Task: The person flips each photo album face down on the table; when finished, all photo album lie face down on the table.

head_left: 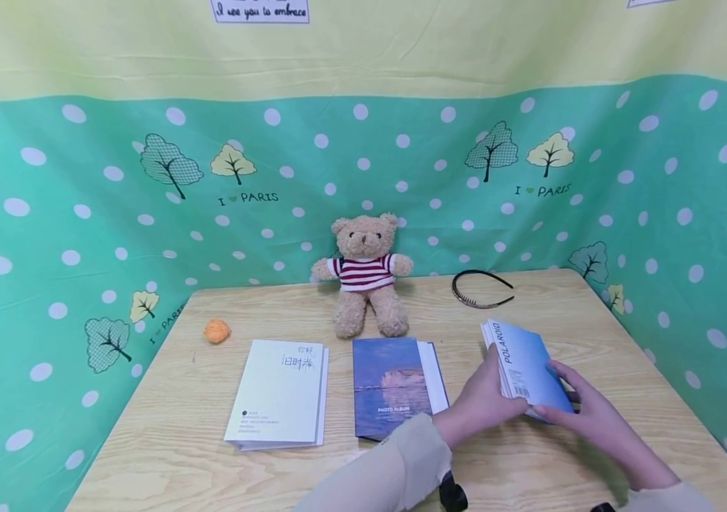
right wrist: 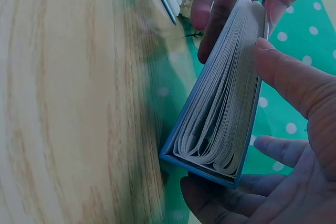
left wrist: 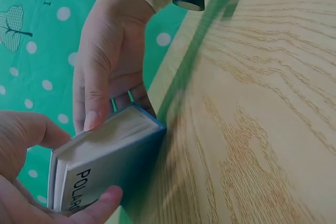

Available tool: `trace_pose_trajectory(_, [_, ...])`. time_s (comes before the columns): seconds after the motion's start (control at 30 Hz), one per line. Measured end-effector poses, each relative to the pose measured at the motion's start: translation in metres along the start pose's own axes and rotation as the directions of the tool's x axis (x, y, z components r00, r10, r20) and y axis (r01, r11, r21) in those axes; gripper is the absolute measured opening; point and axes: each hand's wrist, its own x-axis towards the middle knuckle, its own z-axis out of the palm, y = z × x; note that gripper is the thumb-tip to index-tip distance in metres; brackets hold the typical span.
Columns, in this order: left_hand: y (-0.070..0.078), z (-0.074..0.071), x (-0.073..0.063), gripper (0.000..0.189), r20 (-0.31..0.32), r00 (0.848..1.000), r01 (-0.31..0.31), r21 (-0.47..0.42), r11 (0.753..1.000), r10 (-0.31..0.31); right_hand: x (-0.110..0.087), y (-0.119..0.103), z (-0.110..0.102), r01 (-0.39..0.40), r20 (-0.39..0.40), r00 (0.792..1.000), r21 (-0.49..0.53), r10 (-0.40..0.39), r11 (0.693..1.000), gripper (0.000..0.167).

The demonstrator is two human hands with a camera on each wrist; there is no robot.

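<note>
Both hands hold a blue photo album (head_left: 532, 366) lettered POLAROID, tilted over the right side of the table. My left hand (head_left: 483, 398) grips its left side, its thumb along the near edge. On the opposite side, my right hand (head_left: 596, 419) grips the cover, fingers at the right edge and thumb near the lower corner. The right wrist view shows the album's page edges (right wrist: 212, 114) between its covers, with the right thumb (right wrist: 283, 74) on the cover's rim. Beside the left forearm lies a PHOTO ALBUM (head_left: 389, 387) with a sea-cliff cover, partly hidden by the sleeve.
A white album (head_left: 276, 391) lies left of centre on the wooden table (head_left: 165, 441). Behind sit a teddy bear (head_left: 366, 274) in a striped shirt, a black headband (head_left: 475, 304) and a small orange ball (head_left: 217, 331). A dotted green cloth (head_left: 312, 163) hangs around the table.
</note>
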Motion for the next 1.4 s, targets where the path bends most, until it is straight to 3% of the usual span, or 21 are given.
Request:
trace_pose_trajectory(0.3, [-0.0031,0.0027,-0.0011,0.115,-0.029,0.999,0.035,0.099,0.994,-0.033,-0.0011,-0.0001,0.0011,0.03,-0.007,1.0,0.021,-0.03,0.999,0.097])
trace_pose_trajectory(0.57, [-0.0031,0.0033,-0.0022,0.11,-0.084,0.993,0.099,0.257,0.961,-0.08,0.0007,0.0009,0.002,0.037,-0.017,0.999,0.057,-0.036,0.998,0.105])
trace_pose_trajectory(1.1, [-0.0066,0.005,-0.0051,0.106,-0.13,0.984,0.153,0.301,0.941,-0.118,0.002,0.003,0.0057,0.042,-0.027,0.999,0.037,-0.041,0.998,0.115])
trace_pose_trajectory(1.4, [-0.0093,0.0051,-0.0055,0.103,-0.144,0.982,0.169,0.379,0.91,-0.123,0.0049,0.0001,0.0064,0.029,-0.039,0.999,-0.015,-0.03,0.999,0.122])
